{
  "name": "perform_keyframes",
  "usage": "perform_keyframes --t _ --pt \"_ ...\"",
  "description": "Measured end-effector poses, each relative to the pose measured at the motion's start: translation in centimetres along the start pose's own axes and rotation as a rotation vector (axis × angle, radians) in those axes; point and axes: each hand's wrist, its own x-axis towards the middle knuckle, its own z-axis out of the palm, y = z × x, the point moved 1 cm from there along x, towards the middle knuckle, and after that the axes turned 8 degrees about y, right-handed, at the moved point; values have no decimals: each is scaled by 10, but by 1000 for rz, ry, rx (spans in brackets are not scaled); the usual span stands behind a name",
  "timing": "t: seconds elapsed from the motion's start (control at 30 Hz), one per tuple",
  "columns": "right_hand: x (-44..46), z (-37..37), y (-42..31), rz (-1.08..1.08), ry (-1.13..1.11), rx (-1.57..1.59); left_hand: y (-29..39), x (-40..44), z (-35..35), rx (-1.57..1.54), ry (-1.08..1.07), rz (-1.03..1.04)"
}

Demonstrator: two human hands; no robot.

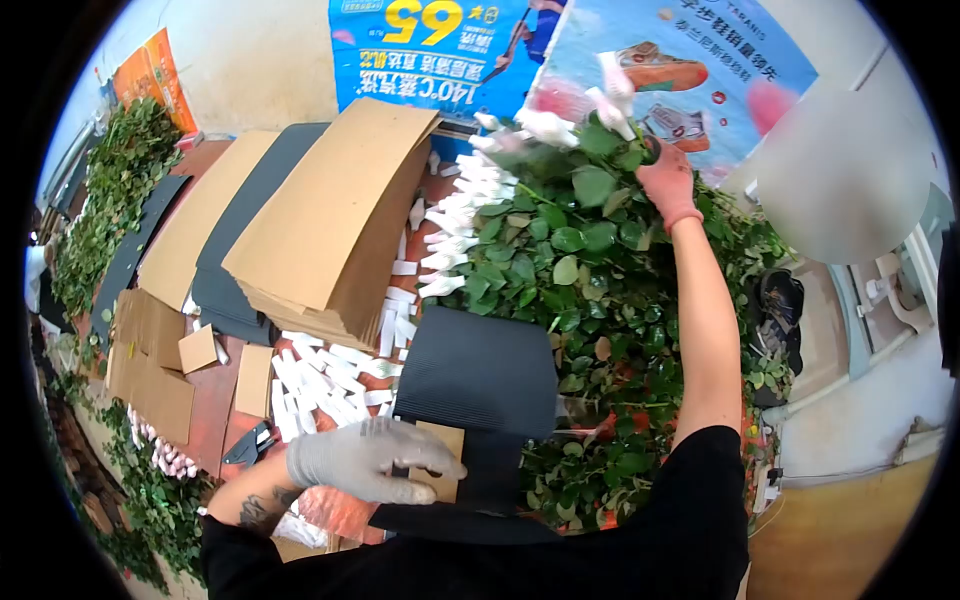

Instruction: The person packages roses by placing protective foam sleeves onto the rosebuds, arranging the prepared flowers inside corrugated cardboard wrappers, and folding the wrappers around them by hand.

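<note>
My right hand (668,182), in a pink glove, reaches to the far end of a heap of leafy rose stems (600,240). Its fingers are closed around stems of roses whose heads wear white sleeves (612,90); the grip itself is partly hidden by leaves. My left hand (370,462), in a grey glove, hovers near my body with fingers loosely curved and thumb apart, holding nothing visible. Below it is a small piece of cardboard (448,437) on a black corrugated sheet (478,370). More white-sleeved rose heads (455,225) line the heap's left side.
A tall stack of brown cardboard sheets (330,215) stands left of the roses, beside black sheets (245,230). White paper strips (320,385) lie scattered on the red table (212,405). A black stapler-like tool (248,446) sits near my left forearm. Posters (690,75) cover the back wall.
</note>
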Motion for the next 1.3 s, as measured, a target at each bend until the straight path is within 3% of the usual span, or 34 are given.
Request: perform_keyframes --t 0.07,0.13,0.2,0.23,0.33,0.4,0.43,0.47,0.5,0.57,0.6,0.63,0.7,0.73,0.77,0.83,0.87,0.9,0.97,1.0,1.03,1.07,1.13,1.17,1.23,1.27,1.3 --pt "-5 -57 -11 95 25 213 7 19 -13 -152 -8 -15" --pt "-4 -66 12 111 57 281 -9 57 -27 -416 -9 -43" --pt "-10 -80 23 92 81 384 -8 106 -34 -393 386 -76" --pt "-20 -91 13 68 107 422 -18 138 -44 -254 488 -121" --pt "-38 -106 5 50 -30 472 -18 225 -55 -566 641 -143" --pt "-57 -112 -7 34 -51 445 -44 286 -60 -674 675 190" --pt "-62 -114 -9 22 -74 413 -58 302 -67 -701 518 152" --pt "-69 -105 -4 -25 -103 469 -58 309 -61 -755 498 161" --pt "-73 -97 4 -32 -215 402 -56 318 -57 -806 474 172" --pt "-88 -91 6 -211 54 92 -45 318 -41 -844 551 214" --pt "-98 -99 3 -191 134 19 -51 323 -38 -881 578 199" --pt "-111 -96 9 -179 137 16 -49 324 -35 -878 567 192" --pt "-136 -90 21 -318 389 292 -45 324 -31 -816 567 185" --pt "-144 -90 19 -300 261 177 -47 325 -26 -924 607 186" --pt "-155 -18 71 -382 292 -238 -56 326 -23 -923 588 179" --pt "-162 -38 48 -185 339 -120 -75 340 -16 -473 455 360" --pt "-163 -52 29 -20 387 21 -49 334 -7 -800 124 384" --pt "-168 -67 25 137 438 171 -33 325 2 -428 186 458" --pt "-177 -90 33 -201 592 41 1 306 23 374 381 587" --pt "-186 -91 38 -59 644 236 9 304 30 287 333 559" --pt "-190 -105 39 -101 696 211 22 300 36 354 330 628" --pt "-192 -149 14 345 667 995 41 299 44 464 343 759" --pt "-199 -181 3 818 541 1753 71 296 60 618 396 970" --pt "-200 -169 32 621 532 1824 97 288 68 291 182 659" --pt "-200 -173 80 323 509 1894 117 285 73 826 276 637" --pt "-201 -187 96 226 501 1905 107 293 65 719 303 818" --pt "-198 -228 103 427 755 1625 111 276 53 701 338 743"
